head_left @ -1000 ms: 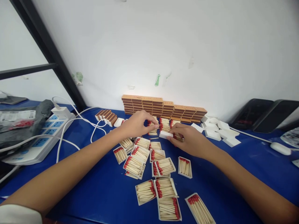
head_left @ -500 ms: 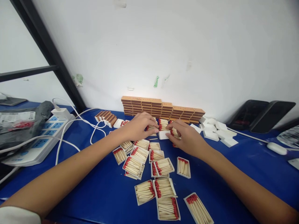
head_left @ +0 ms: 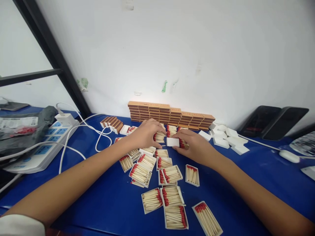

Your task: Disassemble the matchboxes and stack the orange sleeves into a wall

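A small white matchbox tray (head_left: 172,142), its plain face toward me, sits between the thumb and fingers of my right hand (head_left: 194,144). Loose red-tipped matches (head_left: 183,144) lie just beside it, partly behind that hand. My left hand (head_left: 147,132) is curved around more loose matches (head_left: 159,137), thumb and fingers apart; whether it touches them I cannot tell. Another heap of matches (head_left: 171,130) lies behind the white tray. In front of both hands are several open trays filled with matches (head_left: 172,174), some overlapping.
Stacked brown matchboxes (head_left: 159,113) line the wall. White trays (head_left: 230,137) are piled at right, near two dark phones (head_left: 283,123). Matchbox sleeves (head_left: 112,124), a power strip (head_left: 52,137) and white cables (head_left: 73,131) lie at left on the blue table (head_left: 110,209).
My left thumb has drawn back from the white tray, down and to the left. My right fingers have closed nearer the tray's right end. The camera view has shifted slightly.
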The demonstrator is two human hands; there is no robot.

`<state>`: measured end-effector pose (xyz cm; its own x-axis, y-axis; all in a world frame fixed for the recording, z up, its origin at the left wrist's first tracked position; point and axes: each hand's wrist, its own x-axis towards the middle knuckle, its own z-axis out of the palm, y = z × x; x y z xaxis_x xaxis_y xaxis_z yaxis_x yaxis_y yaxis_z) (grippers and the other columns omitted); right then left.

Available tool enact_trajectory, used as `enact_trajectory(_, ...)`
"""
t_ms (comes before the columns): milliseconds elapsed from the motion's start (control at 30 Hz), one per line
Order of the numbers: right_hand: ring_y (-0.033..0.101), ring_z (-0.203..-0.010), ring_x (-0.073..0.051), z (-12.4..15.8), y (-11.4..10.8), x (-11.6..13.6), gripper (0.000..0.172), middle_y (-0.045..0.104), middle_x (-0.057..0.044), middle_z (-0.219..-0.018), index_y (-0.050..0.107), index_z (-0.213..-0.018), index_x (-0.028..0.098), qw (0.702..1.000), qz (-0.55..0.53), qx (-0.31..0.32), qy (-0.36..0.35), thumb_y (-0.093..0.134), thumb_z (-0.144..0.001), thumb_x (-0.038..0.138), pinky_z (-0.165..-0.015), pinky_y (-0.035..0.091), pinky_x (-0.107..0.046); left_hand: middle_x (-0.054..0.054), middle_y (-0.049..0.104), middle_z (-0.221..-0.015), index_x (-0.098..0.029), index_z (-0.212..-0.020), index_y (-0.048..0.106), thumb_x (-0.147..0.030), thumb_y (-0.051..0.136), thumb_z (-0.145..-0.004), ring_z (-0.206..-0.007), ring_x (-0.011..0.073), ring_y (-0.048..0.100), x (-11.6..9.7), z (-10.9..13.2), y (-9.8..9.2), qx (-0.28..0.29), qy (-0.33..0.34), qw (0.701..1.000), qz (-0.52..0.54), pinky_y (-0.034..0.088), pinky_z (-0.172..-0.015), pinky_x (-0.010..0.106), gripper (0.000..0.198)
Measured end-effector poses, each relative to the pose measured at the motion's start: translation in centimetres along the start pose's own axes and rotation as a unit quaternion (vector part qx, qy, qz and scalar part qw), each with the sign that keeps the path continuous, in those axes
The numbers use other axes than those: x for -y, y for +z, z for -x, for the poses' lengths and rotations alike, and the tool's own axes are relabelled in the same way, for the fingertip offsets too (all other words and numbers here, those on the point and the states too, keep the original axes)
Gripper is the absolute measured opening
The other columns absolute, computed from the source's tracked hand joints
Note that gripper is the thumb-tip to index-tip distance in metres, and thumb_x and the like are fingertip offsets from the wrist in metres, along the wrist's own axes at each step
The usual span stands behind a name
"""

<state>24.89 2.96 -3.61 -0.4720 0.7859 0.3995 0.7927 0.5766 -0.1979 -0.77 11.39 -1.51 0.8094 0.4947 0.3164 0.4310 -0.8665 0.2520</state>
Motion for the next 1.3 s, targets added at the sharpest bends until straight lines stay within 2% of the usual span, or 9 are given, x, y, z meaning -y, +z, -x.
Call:
enact_trajectory(267, 0.069, -0.106, -0.029, 0.1, -0.4, 0.3, 0.03, 0.071, -0.012, -0.115, 0.069, -0.123, 0.023, 1.0, 0.018, 0.021, -0.005, 0.069, -0.093, 0.024, -0.09, 0.059, -0.046, 0.007, 0.072, -0.127, -0.027, -0.118, 0.076, -0.038, 0.097, -0.069, -0.124, 0.033, 0.058, -0.4, 0.0, -0.1, 0.009, -0.003, 1.0, -0.003, 0.043, -0.101, 0.048, 0.055)
enact_trajectory(533, 0.071, -0.102, -0.029, -0.1, -1.0, 0.9, 0.027, 0.073, -0.012, -0.111, 0.07, -0.12, 0.022, 0.999, 0.031, -0.026, -0.015, 0.067, -0.094, 0.029, -0.086, 0.059, -0.044, 0.006, 0.072, -0.126, -0.027, -0.118, 0.076, -0.03, 0.093, -0.074, -0.123, 0.0323, 0.06, -0.4, 0.1, -0.2, -0.002, -0.002, 1.0, -0.009, 0.042, -0.103, 0.05, 0.048)
enact_trajectory(833, 0.069, -0.098, -0.029, -0.1, -1.8, 1.2, 0.025, 0.073, -0.013, -0.109, 0.071, -0.113, 0.02, 0.999, 0.007, -0.044, 0.011, 0.066, -0.092, 0.033, -0.081, 0.055, -0.042, 0.007, 0.072, -0.129, -0.025, -0.12, 0.075, -0.024, 0.089, -0.078, -0.126, 0.0318, 0.058, -1.0, 0.0, -1.0, 0.02, -0.026, 0.999, -0.028, 0.04, -0.106, 0.05, 0.044)
enact_trajectory(900, 0.067, -0.084, -0.024, -0.2, -2.8, 1.8, 0.023, 0.072, -0.009, -0.096, 0.071, -0.106, 0.02, 0.998, -0.037, -0.018, 0.041, 0.07, -0.089, 0.035, -0.073, 0.052, -0.037, 0.008, 0.072, -0.129, -0.024, -0.119, 0.075, -0.024, 0.088, -0.08, -0.126, 0.0316, 0.058, -1.0, -0.1, -1.1, 0.021, -0.026, 0.999, -0.034, 0.039, -0.108, 0.05, 0.041)
enact_trajectory(1000, 0.055, -0.062, -0.016, -0.1, -4.4, 2.8, 0.016, 0.063, 0.001, -0.072, 0.071, -0.094, 0.022, 0.981, -0.139, 0.102, 0.088, 0.073, -0.083, 0.033, -0.057, 0.043, -0.03, 0.008, 0.071, -0.129, -0.023, -0.117, 0.076, -0.026, 0.088, -0.08, -0.127, 0.0316, 0.057, -0.8, -0.1, -1.1, 0.02, -0.026, 0.999, -0.043, 0.037, -0.109, 0.05, 0.038)
enact_trajectory(1100, 0.049, -0.057, -0.014, 0.1, -5.4, 3.7, 0.011, 0.055, 0.004, -0.063, 0.072, -0.089, 0.022, 0.954, -0.204, 0.198, 0.099, 0.072, -0.081, 0.03, -0.053, 0.038, -0.028, 0.008, 0.072, -0.129, -0.023, -0.115, 0.076, -0.027, 0.088, -0.08, -0.127, 0.0322, 0.057, -0.6, -0.1, -1.1, 0.021, -0.026, 0.998, -0.054, 0.037, -0.106, 0.048, 0.037)
enact_trajectory(1300, 0.048, -0.056, -0.014, 0.1, -5.1, 5.0, 0.012, 0.053, 0.004, -0.061, 0.074, -0.091, 0.023, 0.949, -0.201, 0.218, 0.11, 0.072, -0.08, 0.028, -0.051, 0.036, -0.028, 0.008, 0.072, -0.128, -0.023, -0.116, 0.074, -0.024, 0.086, -0.083, -0.125, 0.0309, 0.057, -0.2, -0.2, -0.9, 0.016, -0.008, 0.997, -0.081, 0.036, -0.103, 0.046, 0.035)
